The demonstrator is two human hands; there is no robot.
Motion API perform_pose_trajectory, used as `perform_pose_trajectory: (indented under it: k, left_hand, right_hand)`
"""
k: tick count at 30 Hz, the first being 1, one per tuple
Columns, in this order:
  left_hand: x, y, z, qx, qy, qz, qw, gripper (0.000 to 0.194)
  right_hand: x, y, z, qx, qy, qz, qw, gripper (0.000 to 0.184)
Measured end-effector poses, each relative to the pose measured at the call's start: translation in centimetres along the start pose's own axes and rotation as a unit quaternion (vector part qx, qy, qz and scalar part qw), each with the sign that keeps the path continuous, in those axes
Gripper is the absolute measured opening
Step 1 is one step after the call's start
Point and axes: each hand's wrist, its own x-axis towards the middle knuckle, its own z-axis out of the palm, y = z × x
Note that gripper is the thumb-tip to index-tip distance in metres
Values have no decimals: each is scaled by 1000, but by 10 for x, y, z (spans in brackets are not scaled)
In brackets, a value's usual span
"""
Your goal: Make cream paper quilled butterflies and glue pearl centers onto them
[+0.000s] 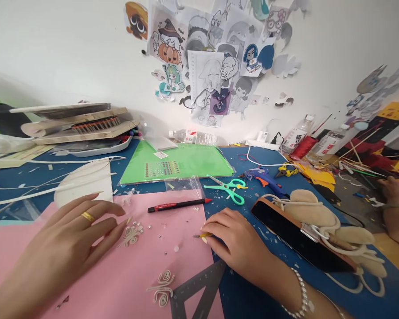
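My left hand [71, 237], with a gold ring, lies flat and spread on the pink paper sheet [119, 274], its fingertips touching a small white quilled paper ornament [132, 233]. My right hand [234, 241] rests at the pink sheet's right edge, fingers pinched on a thin yellow-handled tool [201, 235] whose tip points left. A second white quilled scroll [162, 288] lies nearer me beside a grey set square [199, 290]. A red and black pen [179, 205] lies above the hands.
Teal scissors [228, 187], a blue glue gun [266, 177], a phone in a brown case [295, 235] with a plush charm, a green sheet [182, 163], bottles, stacked boards at the left. Another person's hand [394, 192] is at the right edge.
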Motion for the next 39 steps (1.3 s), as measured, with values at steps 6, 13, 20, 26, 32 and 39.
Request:
perform_pose_trajectory:
  k: [6,13,20,26,32,39]
  left_hand:
    - [2,-4,-6,49,21,-51,997,28]
    - [1,-25,-35,166,-5,-181,969,49]
    - [10,-4,-27,104,-14,-136,985,45]
    - [10,8,-25,33,-7,-80,996,35]
    - [11,20,-20,-45,12,3,999,18]
    - [5,16,-8,-53,-22,-20,998,22]
  right_hand:
    - [2,3,0,-4,17,-12,1000,16]
    - [2,6,-12,-25,56,-27,998,18]
    - [-5,7,-46,-114,144,-26,983,15]
    - [-27,20,-88,-260,186,36,947,24]
    - [-29,63,-131,-305,82,149,937,42]
    - [2,135,-147,-221,-187,273,917,43]
